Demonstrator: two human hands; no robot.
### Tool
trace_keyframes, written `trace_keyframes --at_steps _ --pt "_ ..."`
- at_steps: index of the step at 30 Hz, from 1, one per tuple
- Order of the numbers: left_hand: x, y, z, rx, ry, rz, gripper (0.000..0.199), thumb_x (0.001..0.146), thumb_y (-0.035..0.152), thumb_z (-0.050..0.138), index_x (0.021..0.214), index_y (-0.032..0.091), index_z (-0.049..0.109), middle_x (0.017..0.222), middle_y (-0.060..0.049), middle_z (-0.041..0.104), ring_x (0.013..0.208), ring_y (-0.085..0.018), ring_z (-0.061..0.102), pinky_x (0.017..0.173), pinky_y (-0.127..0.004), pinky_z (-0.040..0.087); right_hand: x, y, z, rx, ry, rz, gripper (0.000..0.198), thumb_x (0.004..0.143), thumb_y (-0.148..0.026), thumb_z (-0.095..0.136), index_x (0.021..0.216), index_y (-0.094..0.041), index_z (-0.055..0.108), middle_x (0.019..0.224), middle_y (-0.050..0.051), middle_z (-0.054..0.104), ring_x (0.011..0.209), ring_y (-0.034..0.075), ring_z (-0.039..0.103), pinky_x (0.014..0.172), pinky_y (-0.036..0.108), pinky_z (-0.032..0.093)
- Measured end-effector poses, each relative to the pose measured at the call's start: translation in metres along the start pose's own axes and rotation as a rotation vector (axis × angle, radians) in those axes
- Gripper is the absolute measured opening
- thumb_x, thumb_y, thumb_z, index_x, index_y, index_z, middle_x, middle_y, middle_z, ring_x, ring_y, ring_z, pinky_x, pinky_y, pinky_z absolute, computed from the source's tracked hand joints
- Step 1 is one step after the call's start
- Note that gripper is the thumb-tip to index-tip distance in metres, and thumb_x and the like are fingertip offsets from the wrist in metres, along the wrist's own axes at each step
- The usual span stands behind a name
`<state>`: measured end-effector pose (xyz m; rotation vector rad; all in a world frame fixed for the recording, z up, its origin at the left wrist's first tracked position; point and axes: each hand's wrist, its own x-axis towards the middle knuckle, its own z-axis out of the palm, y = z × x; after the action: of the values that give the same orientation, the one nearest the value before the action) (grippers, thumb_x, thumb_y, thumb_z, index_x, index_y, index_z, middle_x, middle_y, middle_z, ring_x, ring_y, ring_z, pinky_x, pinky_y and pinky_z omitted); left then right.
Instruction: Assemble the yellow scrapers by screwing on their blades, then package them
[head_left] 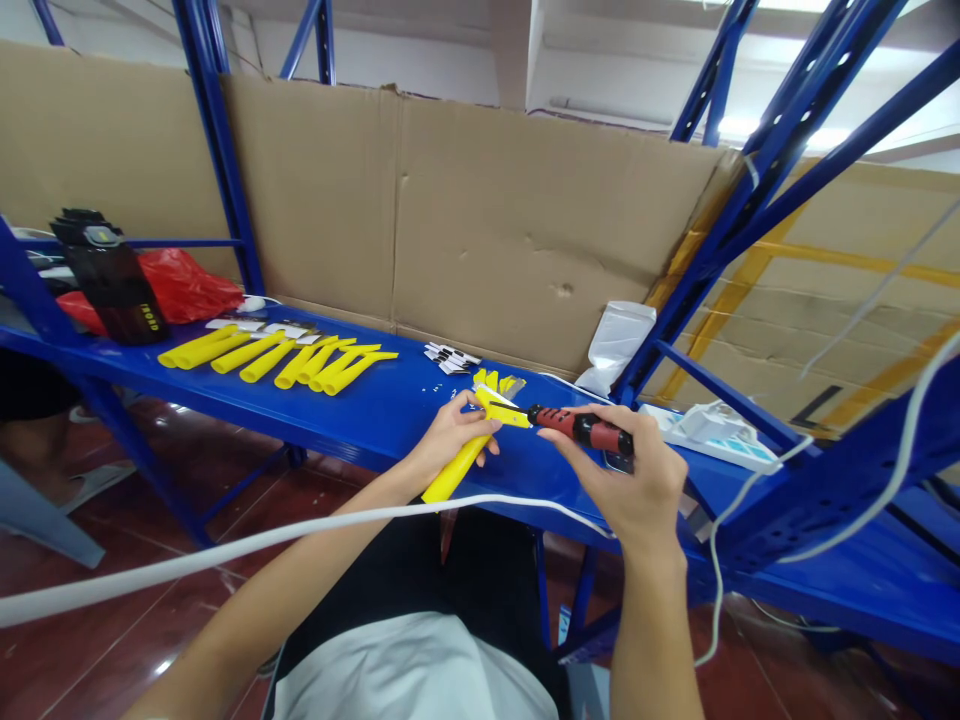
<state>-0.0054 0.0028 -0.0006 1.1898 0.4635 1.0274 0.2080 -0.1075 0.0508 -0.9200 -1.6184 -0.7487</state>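
Note:
My left hand (pixel 459 432) is closed around a yellow plastic handle (pixel 454 474), a tube-like grip with a flat yellow head at its far end. In my right hand (pixel 637 475) is a red-and-black screwdriver (pixel 581 428), its thin shaft pointing left. The tip lies at the yellow head; whether it sits in a screw is too small to tell. Just behind my left hand are small yellow plastic pieces (pixel 496 380). A pile of small black-and-white pieces (pixel 450 358) lies farther back.
Several similar yellow handles (pixel 262 358) lie in a row on the blue shelf (pixel 375 420). A black bottle (pixel 112 280) and red plastic bag (pixel 187 285) stand left. A power strip (pixel 705 435) is at right. A white cable (pixel 300 525) crosses in front of my arms.

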Motion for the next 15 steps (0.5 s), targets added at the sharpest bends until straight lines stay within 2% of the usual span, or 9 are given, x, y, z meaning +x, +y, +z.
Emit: trace_keyframes --at_steps 2,4,8,10,13,15 --pt "-0.001 0.002 -0.001 -0.033 0.03 0.023 0.061 0.078 0.043 0.103 0.108 0.023 0.053 0.078 0.002 0.073 0.055 -0.014 0.07 0.046 -0.021 0.052 -0.001 0.006 -0.008 -0.094 -0.061 0.026 0.04 0.094 -0.052 0.096 0.113 -0.024 0.074 0.092 0.004 0.084 0.073 0.021 0.08 0.07 0.032 0.062" --pt "-0.002 0.005 0.0 -0.067 0.05 0.065 0.061 0.079 0.041 0.103 0.112 0.023 0.054 0.081 0.002 0.074 0.056 -0.014 0.07 0.045 -0.021 0.052 -0.002 0.013 -0.014 -0.107 -0.182 0.073 0.034 0.098 -0.053 0.092 0.105 -0.024 0.077 0.086 0.002 0.083 0.067 0.02 0.076 0.065 0.031 0.057" --pt "-0.009 0.015 0.005 -0.107 0.051 0.171 0.063 0.081 0.038 0.102 0.119 0.023 0.054 0.095 0.0 0.077 0.062 -0.015 0.075 0.044 -0.02 0.053 -0.004 0.023 -0.014 0.052 -0.471 0.242 0.028 0.105 -0.051 0.083 0.113 -0.025 0.084 0.102 0.005 0.088 0.084 0.024 0.081 0.075 0.035 0.058" --pt "-0.013 0.021 0.009 -0.11 0.03 0.21 0.062 0.083 0.038 0.101 0.119 0.023 0.054 0.097 0.0 0.076 0.063 -0.016 0.077 0.044 -0.021 0.054 -0.003 0.021 -0.009 0.138 -0.569 0.328 0.025 0.107 -0.048 0.079 0.115 -0.025 0.082 0.104 0.005 0.086 0.086 0.024 0.079 0.075 0.035 0.057" --pt "-0.019 0.029 0.014 -0.12 0.022 0.263 0.059 0.084 0.037 0.101 0.117 0.023 0.054 0.095 0.0 0.075 0.068 -0.017 0.079 0.047 -0.021 0.057 -0.001 0.012 0.002 0.262 -0.637 0.458 0.024 0.108 -0.049 0.073 0.104 -0.025 0.074 0.089 0.001 0.077 0.075 0.021 0.07 0.07 0.033 0.053" --pt "-0.022 0.033 0.016 -0.143 0.043 0.298 0.058 0.085 0.035 0.101 0.116 0.023 0.054 0.096 0.0 0.076 0.074 -0.018 0.08 0.05 -0.021 0.059 0.0 0.004 0.011 0.353 -0.624 0.581 0.034 0.108 -0.056 0.071 0.095 -0.026 0.063 0.075 -0.003 0.067 0.063 0.018 0.064 0.062 0.032 0.05"
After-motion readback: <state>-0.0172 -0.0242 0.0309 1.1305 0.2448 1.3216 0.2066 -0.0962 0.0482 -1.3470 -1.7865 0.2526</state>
